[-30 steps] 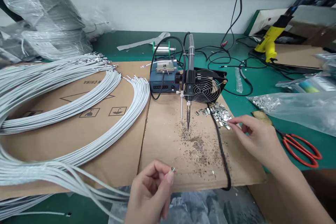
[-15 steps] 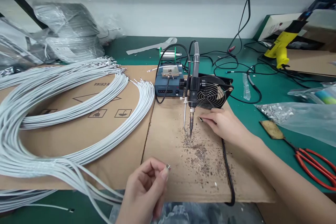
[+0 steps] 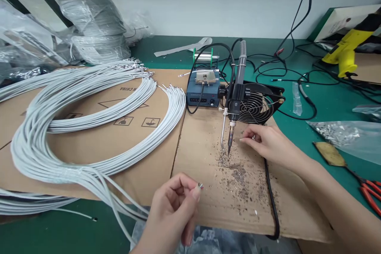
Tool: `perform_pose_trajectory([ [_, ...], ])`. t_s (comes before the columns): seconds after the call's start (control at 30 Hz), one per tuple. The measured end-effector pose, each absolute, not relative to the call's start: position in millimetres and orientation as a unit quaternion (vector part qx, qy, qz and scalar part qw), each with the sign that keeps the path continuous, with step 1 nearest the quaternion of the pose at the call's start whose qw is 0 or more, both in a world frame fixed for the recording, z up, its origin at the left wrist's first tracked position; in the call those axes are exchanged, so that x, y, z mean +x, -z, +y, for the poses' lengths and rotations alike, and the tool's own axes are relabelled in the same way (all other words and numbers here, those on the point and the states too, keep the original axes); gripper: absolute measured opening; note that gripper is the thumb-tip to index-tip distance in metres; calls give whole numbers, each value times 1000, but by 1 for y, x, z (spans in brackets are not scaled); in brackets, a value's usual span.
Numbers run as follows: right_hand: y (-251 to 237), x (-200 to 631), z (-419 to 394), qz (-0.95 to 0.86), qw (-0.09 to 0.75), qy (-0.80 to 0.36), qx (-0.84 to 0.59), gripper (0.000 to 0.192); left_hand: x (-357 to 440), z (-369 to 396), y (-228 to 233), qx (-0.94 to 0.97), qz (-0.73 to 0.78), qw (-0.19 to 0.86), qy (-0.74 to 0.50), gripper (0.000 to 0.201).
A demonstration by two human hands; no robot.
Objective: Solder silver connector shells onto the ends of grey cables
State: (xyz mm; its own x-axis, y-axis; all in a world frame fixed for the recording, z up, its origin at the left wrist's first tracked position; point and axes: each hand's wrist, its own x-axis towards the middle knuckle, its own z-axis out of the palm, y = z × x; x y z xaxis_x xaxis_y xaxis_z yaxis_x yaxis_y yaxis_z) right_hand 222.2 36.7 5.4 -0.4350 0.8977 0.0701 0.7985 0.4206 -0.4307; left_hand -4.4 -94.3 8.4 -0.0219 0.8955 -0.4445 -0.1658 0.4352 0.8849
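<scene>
Now left hand point(image 3: 175, 210) pinches wire end point(image 3: 200, 185); right hand point(image 3: 268, 145) beside iron tip point(image 3: 229, 151).

Bright, even daylight from the windows above, soft shadows, sharp centre, wide-angle bending at edges.

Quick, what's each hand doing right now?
Left hand: closed, pinching a wire end at its fingertips.
Right hand: fingers pinched beside the soldering iron tip; what it holds cannot be told.
</scene>
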Motion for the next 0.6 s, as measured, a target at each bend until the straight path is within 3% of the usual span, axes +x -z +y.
perform_pose_trajectory([
  [0.1, -13, 224, 17, -816, 162, -250, -495, 16, -11, -85, -17, 359, 575, 622, -392, 26],
  [0.33, -10, 213, -17, -624, 202, -562, -504, 14, -13, -35, -4, 486, 519, 645, -280, 19],
  [0.6, 5, 188, -9, -476, 278, -651, -522, 21, -1, 4, 7, 537, 475, 662, -218, 13],
])
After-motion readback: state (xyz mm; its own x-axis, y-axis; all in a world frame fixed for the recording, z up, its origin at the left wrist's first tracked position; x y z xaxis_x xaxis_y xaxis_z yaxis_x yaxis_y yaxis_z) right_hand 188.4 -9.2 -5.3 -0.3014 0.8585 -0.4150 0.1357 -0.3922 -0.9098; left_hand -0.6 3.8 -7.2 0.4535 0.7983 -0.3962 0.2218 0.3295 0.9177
